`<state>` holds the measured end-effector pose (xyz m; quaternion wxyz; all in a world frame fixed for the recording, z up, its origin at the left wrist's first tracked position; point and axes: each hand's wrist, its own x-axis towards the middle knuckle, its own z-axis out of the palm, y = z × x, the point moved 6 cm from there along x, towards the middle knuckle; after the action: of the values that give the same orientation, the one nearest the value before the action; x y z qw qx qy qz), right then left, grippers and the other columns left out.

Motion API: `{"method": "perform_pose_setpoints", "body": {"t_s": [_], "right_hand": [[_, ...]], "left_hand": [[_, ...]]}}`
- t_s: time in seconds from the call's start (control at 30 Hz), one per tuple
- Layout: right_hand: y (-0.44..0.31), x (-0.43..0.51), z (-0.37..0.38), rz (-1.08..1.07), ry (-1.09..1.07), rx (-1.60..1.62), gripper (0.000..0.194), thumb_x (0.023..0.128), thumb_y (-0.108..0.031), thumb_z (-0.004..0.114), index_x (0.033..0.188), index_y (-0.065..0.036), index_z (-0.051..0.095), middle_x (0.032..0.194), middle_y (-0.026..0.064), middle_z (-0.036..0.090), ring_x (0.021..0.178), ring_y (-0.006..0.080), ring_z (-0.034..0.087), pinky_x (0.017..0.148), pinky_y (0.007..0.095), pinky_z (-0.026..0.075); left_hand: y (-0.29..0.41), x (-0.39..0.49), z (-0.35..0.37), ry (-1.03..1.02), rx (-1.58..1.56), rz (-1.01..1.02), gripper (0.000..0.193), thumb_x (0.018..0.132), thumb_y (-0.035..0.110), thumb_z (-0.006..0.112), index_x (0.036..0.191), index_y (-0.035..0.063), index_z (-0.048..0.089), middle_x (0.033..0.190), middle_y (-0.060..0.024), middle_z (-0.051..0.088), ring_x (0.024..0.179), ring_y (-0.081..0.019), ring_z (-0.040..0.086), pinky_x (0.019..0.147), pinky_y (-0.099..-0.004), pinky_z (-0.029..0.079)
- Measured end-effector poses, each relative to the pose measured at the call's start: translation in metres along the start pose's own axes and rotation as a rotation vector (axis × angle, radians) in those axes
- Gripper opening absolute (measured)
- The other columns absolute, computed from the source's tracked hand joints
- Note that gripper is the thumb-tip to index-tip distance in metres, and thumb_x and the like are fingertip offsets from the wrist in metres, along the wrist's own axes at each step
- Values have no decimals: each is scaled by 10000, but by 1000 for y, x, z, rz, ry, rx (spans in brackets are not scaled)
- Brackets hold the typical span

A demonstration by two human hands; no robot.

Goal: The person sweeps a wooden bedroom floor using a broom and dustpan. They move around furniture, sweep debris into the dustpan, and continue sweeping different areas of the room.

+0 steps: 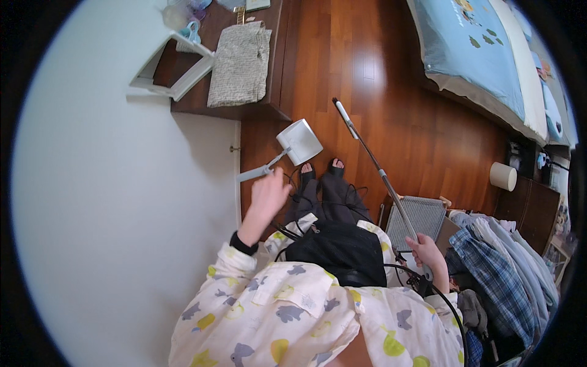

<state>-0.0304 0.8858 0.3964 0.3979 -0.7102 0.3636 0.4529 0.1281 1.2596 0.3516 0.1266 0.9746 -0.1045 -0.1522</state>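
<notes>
My left hand, blurred, overlaps the near side of a grey handle in this view. Whether its fingers grip the handle cannot be made out. The handle joins a white long-handled dustpan, which is in front of my feet beside the wall. My right hand is closed around the lower grip of a broom with a metal pole. That pole slants away from me to a narrow white broom head with dark bristles at its far tip, over the wooden floor.
A dark wooden cabinet bears a folded grey cloth and a white frame. At right are a bed with a blue cover, a white bin, a striped fabric stand and piled clothes. Black cords hang over my legs.
</notes>
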Motion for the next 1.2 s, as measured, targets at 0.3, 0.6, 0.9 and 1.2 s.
{"method": "perform_pose_setpoints", "body": {"t_s": [0.3,0.6,0.9,1.2], "right_hand": [[16,17,-58,50,-7,424,274,836,-283,512,697,-81,389,501,-28,364,345,82,345,307,236,283],[15,114,-221,-21,-57,443,268,831,-267,518,698,-87,372,494,-11,362,336,98,349,304,246,296],[-20,202,-302,103,-243,690,287,833,-260,517,654,-91,368,464,-21,346,340,88,344,303,242,290],[-126,278,-337,178,-246,586,301,826,-247,533,629,-76,382,462,2,361,330,106,336,307,249,277]], "left_hand": [[135,21,28,-308,-196,193,341,721,279,599,881,7,471,699,-162,572,671,-310,580,578,-390,466],[238,155,-5,-144,-124,24,326,729,275,594,880,3,498,660,-178,580,657,-330,583,572,-403,466],[312,252,-90,-73,-54,-33,386,752,301,568,1033,41,515,638,-128,584,651,-282,586,581,-362,453],[269,394,-139,10,-197,-124,337,755,305,576,973,49,555,603,-103,566,601,-244,578,558,-327,448]]}}
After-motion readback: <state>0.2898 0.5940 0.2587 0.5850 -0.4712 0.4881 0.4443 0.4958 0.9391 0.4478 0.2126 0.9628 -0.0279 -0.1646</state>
